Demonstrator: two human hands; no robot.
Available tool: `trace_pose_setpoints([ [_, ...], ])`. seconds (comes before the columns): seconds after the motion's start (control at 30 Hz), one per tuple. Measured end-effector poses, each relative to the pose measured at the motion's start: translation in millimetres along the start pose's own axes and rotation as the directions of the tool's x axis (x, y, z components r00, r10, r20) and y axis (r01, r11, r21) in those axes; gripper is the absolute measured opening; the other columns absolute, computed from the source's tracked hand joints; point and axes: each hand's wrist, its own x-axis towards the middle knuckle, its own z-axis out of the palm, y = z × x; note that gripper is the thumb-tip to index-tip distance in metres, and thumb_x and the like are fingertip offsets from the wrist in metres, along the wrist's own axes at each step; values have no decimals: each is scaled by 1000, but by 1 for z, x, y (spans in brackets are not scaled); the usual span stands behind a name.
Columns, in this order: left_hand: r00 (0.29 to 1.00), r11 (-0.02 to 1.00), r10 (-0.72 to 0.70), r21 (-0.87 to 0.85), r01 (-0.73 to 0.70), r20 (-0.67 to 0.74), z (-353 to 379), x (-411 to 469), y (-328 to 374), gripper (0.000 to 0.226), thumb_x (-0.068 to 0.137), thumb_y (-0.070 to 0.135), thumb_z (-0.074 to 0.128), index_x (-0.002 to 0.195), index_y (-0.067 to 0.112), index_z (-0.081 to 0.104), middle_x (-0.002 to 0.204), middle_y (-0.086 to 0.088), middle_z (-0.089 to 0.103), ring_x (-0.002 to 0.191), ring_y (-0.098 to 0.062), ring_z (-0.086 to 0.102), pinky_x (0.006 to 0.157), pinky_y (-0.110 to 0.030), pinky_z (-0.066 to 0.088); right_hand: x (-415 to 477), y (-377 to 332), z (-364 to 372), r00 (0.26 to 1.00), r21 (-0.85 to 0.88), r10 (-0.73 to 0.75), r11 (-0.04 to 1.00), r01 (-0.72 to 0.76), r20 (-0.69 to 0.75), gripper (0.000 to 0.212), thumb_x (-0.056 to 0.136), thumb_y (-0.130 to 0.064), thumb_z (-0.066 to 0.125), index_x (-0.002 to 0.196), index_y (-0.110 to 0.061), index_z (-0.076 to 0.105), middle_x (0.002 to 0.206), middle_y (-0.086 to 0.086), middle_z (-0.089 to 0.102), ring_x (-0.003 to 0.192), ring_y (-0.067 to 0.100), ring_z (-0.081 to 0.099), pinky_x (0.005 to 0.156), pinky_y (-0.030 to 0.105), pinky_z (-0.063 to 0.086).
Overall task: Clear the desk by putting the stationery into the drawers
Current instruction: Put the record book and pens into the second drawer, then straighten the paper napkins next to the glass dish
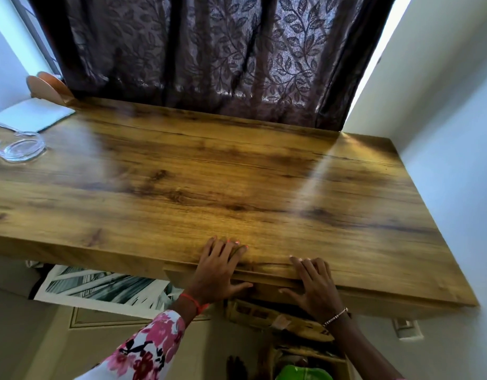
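1. Evidently the step in hand is shutting the drawer (267,290) under the front edge of the desk (209,174). It looks nearly flush, though I cannot tell if a gap is left.
2. The left hand (219,266) lies flat on the desktop edge, fingers spread and straight, thumb hooked below against the drawer front. The right hand (313,283) mirrors it just beside. Neither holds anything.
3. To do this well, I would push with both thumbs evenly, so the front goes in square and does not jam on one side.
4. Thumbs should come clear of the seam before it closes, or they may get nipped.
5. Whatever stationery went inside is hidden from where I stand, so I cannot say how it sits.
6. On the far left corner a pale pad (31,117) lies on the desk, with a glass dish (20,149) near it. Judging by that, the pad may need a drawer too; the dish probably not.
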Motion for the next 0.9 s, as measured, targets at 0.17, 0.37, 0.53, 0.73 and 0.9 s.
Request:
trace_pose_setpoints([
  [0.17,998,998,-60,11,60,-19,3,3,5,68,72,70,45,118,20,50,107,-5,62,99,-21,47,94,-49,47,2,-2,8,999,-40,-4,999,2,-51,58,89,-57,30,121,-11,45,99,2,41,87,21,41,86,36,34],
  [0.37,996,996,-80,43,78,33,4,3,6,65,76,70,41,118,21,49,108,-4,63,100,-21,49,93,-49,47,2,-6,10,999,-37,18,999,-20,-29,55,94,-53,19,120,-12,46,99,2,43,86,21,42,84,36,34],
  [0.53,993,996,-85,-33,88,79,1,3,5,63,74,69,45,118,23,50,111,-1,62,104,-19,50,97,-48,46,16,-8,-6,1000,68,18,998,-17,-11,55,84,-62,38,110,-17,55,90,2,48,81,20,42,76,33,33],
  [0.73,986,932,-86,-339,130,142,-26,-3,-11,69,81,65,42,136,24,39,138,4,41,131,-6,26,116,-25,11,61,-3,-21,991,213,58,974,-84,123,58,92,-57,24,70,-24,66,67,-7,58,69,15,55,67,22,32],
  [0.9,953,835,-293,-466,293,74,-52,-15,-54,80,78,75,25,135,22,43,141,3,39,129,-7,29,107,-24,27,120,-29,-17,946,278,112,939,-201,305,46,84,-46,31,73,-19,66,74,1,65,76,23,62,68,37,49],
])
